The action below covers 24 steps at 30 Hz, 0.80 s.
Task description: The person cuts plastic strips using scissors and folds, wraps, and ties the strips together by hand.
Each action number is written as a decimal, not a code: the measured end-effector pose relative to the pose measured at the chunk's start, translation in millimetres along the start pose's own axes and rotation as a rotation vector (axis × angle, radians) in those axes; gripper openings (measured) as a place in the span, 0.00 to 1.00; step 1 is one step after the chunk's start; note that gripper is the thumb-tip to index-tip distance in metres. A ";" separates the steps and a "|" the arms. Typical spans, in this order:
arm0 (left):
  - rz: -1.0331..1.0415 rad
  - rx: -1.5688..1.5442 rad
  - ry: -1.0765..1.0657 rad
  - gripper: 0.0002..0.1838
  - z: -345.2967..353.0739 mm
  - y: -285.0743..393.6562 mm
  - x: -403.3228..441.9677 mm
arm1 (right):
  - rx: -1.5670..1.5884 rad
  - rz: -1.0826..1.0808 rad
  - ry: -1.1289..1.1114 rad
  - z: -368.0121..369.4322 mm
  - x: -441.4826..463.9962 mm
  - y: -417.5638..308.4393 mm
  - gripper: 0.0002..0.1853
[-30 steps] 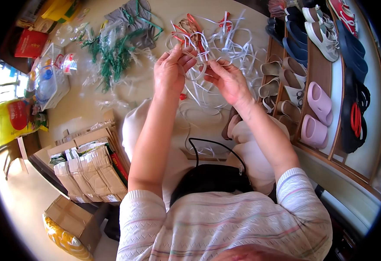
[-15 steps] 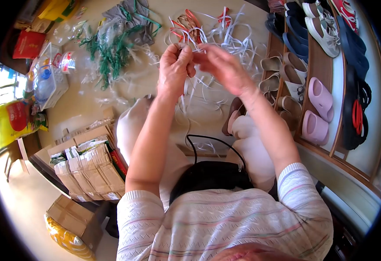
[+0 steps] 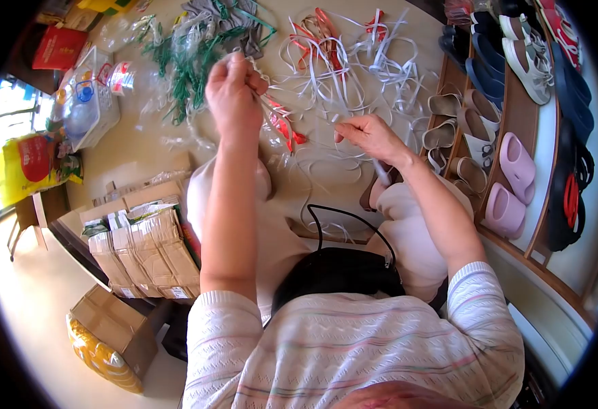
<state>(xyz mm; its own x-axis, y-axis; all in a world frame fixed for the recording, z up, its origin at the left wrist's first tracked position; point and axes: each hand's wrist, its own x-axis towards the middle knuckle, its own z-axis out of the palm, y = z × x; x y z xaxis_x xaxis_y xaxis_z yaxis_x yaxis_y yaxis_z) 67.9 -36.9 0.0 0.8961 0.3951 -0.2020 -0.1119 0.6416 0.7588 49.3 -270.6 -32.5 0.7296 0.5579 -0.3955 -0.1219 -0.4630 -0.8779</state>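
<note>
My left hand [image 3: 236, 99] is closed and raised at the upper middle, with fingers pinched. From it hangs a small bundle of red and white ribbons [image 3: 289, 129]. Lower and to the right, my right hand [image 3: 374, 140] is closed in a pinch on a white ribbon [image 3: 381, 170] whose blurred end dangles below it. Whether a strand joins the two hands is hard to make out. Beyond them a loose pile of white and red ribbons [image 3: 326, 65] lies on the floor. Green netting [image 3: 193, 71] with clear plastic lies behind my left hand.
A shoe rack [image 3: 500, 129] with several pairs stands at the right. Cardboard [image 3: 150, 249] is stacked at the left, near a white basket [image 3: 105, 112] and a large clear bottle [image 3: 135, 78]. A black bag [image 3: 333, 276] rests on my lap.
My hands have moved apart, the left one to the left and up, the right one down and to the right. The red and white ribbons now hang visibly from my left hand.
</note>
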 end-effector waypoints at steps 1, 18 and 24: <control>-0.016 0.030 -0.001 0.04 1.0 -1.5 -2.5 | -0.009 -0.005 -0.055 -1.7 5.2 9.5 0.16; 0.221 0.592 -0.159 0.05 15.8 -28.1 -25.8 | 0.237 -0.378 0.486 -31.3 14.6 -40.9 0.12; 0.315 0.552 -0.183 0.06 28.8 -32.9 -34.7 | 0.597 -0.303 0.175 33.3 8.0 -63.5 0.17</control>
<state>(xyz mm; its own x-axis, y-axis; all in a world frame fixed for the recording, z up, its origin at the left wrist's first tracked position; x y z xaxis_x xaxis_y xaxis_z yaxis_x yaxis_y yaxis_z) 52.8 -90.6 -0.1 0.9205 0.3594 0.1531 -0.1876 0.0628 0.9802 40.5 -213.8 11.1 0.8817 0.4601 -0.1044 -0.2088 0.1819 -0.9609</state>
